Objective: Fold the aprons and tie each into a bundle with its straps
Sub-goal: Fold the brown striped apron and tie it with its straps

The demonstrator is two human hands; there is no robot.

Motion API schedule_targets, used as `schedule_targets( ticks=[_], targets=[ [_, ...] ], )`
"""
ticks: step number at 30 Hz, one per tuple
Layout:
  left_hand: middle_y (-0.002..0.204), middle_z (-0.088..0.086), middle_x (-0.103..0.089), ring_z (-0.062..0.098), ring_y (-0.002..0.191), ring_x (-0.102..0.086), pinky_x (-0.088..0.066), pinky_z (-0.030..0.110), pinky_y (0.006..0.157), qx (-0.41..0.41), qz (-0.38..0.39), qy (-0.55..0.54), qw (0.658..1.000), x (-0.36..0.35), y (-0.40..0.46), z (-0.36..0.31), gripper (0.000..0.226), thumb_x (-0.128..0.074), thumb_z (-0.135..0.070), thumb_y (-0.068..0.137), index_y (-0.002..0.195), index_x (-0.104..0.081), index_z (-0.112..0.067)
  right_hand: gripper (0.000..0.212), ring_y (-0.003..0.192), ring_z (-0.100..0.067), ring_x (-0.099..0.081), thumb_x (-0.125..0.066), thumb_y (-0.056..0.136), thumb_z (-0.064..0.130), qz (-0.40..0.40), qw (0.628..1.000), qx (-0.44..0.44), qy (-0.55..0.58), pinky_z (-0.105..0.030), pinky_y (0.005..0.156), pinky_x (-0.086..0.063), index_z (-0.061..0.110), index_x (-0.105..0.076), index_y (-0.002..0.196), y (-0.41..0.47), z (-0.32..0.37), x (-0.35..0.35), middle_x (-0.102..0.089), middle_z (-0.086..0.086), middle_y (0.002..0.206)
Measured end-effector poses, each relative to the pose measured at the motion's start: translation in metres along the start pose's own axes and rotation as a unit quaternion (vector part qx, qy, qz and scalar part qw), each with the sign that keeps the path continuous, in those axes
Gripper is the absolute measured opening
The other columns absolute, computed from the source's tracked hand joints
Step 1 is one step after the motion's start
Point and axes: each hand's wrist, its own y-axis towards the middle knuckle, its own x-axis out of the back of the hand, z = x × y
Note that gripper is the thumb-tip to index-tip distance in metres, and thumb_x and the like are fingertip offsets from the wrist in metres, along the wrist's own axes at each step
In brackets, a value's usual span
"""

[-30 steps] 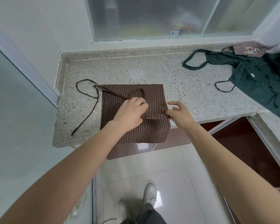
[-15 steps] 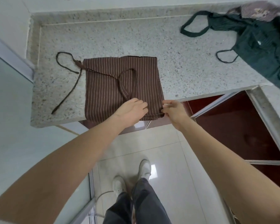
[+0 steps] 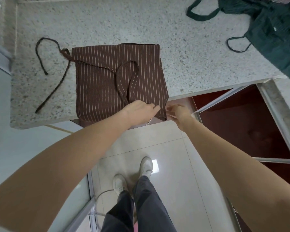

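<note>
A brown striped apron [image 3: 107,84] lies folded into a rough square on the speckled stone counter [image 3: 187,61], its near edge hanging over the counter's front. Its neck loop [image 3: 127,76] lies on top and thin dark tie straps [image 3: 54,77] trail off to the left. My left hand [image 3: 141,111] grips the apron's near edge by the right corner. My right hand [image 3: 177,111] pinches that same corner from the right side, its fingertips partly hidden. A dark green apron [image 3: 274,30] lies crumpled at the counter's far right.
The green apron's straps [image 3: 238,44] loop out over the counter. A dark red cabinet recess [image 3: 238,121] opens below the counter on the right. White floor tiles [image 3: 171,164] and my shoes [image 3: 146,164] are below. A pale panel stands at the left.
Both hands slid from the middle of the folded apron down to its near right corner. The camera tilted downward, so the window left the view.
</note>
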Motion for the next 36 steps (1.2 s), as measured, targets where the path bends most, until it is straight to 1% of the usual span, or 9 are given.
schedule_targets(
  ticks=[3, 5, 8, 10, 14, 17, 22, 30, 36],
  targets=[
    [0.102, 0.004, -0.063, 0.031, 0.088, -0.066, -0.035, 0.036, 0.058, 0.038, -0.002, -0.023, 0.999, -0.009, 0.000, -0.003, 0.031, -0.036, -0.002, 0.092, 0.122, -0.039, -0.008, 0.041, 0.101, -0.014, -0.051, -0.038, 0.093, -0.002, 0.015, 0.998, -0.029, -0.048, -0.027, 0.086, -0.050, 0.018, -0.052, 0.127, 0.009, -0.004, -0.001, -0.052, -0.003, 0.111],
    [0.104, 0.003, -0.064, 0.032, 0.087, -0.066, -0.037, 0.036, 0.059, 0.069, -0.009, -0.047, 0.996, -0.019, 0.001, -0.006, 0.034, -0.038, -0.005, 0.093, 0.127, -0.042, -0.009, 0.045, 0.107, -0.012, -0.047, -0.042, 0.093, 0.002, 0.034, 0.996, -0.026, -0.073, -0.028, 0.091, -0.048, 0.023, -0.050, 0.132, 0.013, -0.006, -0.002, -0.052, 0.000, 0.115],
    [0.095, 0.002, -0.068, 0.030, 0.073, -0.069, -0.049, 0.034, 0.055, 0.121, -0.083, -0.067, 0.987, -0.031, -0.002, -0.002, 0.039, -0.042, -0.011, 0.091, 0.129, -0.051, -0.010, 0.010, 0.113, -0.015, -0.047, -0.053, 0.092, 0.012, 0.060, 0.992, -0.003, -0.112, -0.032, 0.097, -0.041, 0.020, -0.058, 0.096, 0.010, -0.005, -0.003, -0.055, 0.005, 0.102],
    [0.072, 0.001, -0.070, 0.027, 0.046, -0.064, -0.047, 0.029, 0.038, 0.157, -0.179, -0.090, 0.967, -0.035, -0.007, -0.002, 0.041, -0.041, -0.017, 0.082, 0.113, -0.066, -0.008, 0.016, 0.106, -0.019, -0.056, -0.057, 0.091, 0.013, 0.074, 0.990, 0.019, -0.116, -0.039, 0.104, -0.038, 0.019, -0.051, 0.078, 0.011, -0.007, 0.001, -0.059, 0.001, 0.093],
    [0.071, 0.004, -0.071, 0.028, 0.043, -0.062, -0.049, 0.032, 0.036, 0.223, -0.306, -0.235, 0.895, -0.025, -0.010, -0.002, 0.044, -0.037, -0.021, 0.082, 0.110, -0.068, -0.007, 0.009, 0.078, -0.019, -0.061, -0.055, 0.092, 0.007, 0.135, 0.991, 0.020, -0.010, -0.035, 0.080, -0.052, 0.010, -0.048, 0.088, 0.006, -0.009, 0.008, -0.062, -0.007, 0.086],
    [0.072, -0.001, -0.064, 0.012, 0.042, -0.053, -0.040, 0.022, 0.032, 0.232, -0.368, -0.152, 0.888, -0.014, -0.006, 0.003, 0.037, -0.053, -0.015, 0.080, 0.114, -0.068, -0.013, 0.018, 0.073, -0.019, -0.060, -0.055, 0.090, 0.000, 0.138, 0.990, 0.031, 0.013, -0.032, 0.068, -0.052, 0.012, -0.045, 0.081, -0.002, -0.009, 0.010, -0.060, -0.007, 0.081],
    [0.100, -0.001, -0.057, 0.011, 0.059, -0.060, -0.026, 0.024, 0.041, 0.055, -0.163, -0.001, 0.985, -0.027, -0.006, -0.020, 0.049, -0.055, -0.034, 0.090, 0.138, -0.046, -0.027, 0.028, 0.068, -0.022, -0.057, -0.044, 0.092, -0.010, 0.077, 0.994, 0.076, 0.003, -0.026, 0.051, -0.049, 0.015, -0.037, 0.080, -0.011, -0.009, 0.008, -0.055, -0.014, 0.082],
    [0.073, -0.004, -0.054, 0.010, 0.036, -0.045, -0.016, 0.017, 0.037, 0.048, -0.197, -0.056, 0.978, -0.039, -0.016, -0.021, 0.050, -0.026, -0.038, 0.087, 0.117, -0.065, -0.033, 0.017, 0.064, -0.017, -0.063, -0.048, 0.097, 0.012, 0.119, 0.990, 0.053, 0.051, -0.023, 0.053, -0.051, 0.004, -0.059, 0.088, -0.019, -0.003, 0.005, -0.065, -0.008, 0.074],
    [0.099, -0.001, -0.053, 0.013, 0.062, -0.058, -0.029, 0.026, 0.044, 0.053, -0.130, -0.048, 0.989, -0.035, -0.014, -0.017, 0.048, -0.020, -0.042, 0.097, 0.140, -0.040, -0.037, 0.017, 0.067, -0.019, -0.058, -0.050, 0.091, -0.005, 0.089, 0.994, 0.067, -0.006, -0.023, 0.048, -0.051, 0.008, -0.049, 0.080, -0.014, 0.000, -0.001, -0.058, -0.009, 0.075]
  ],
)
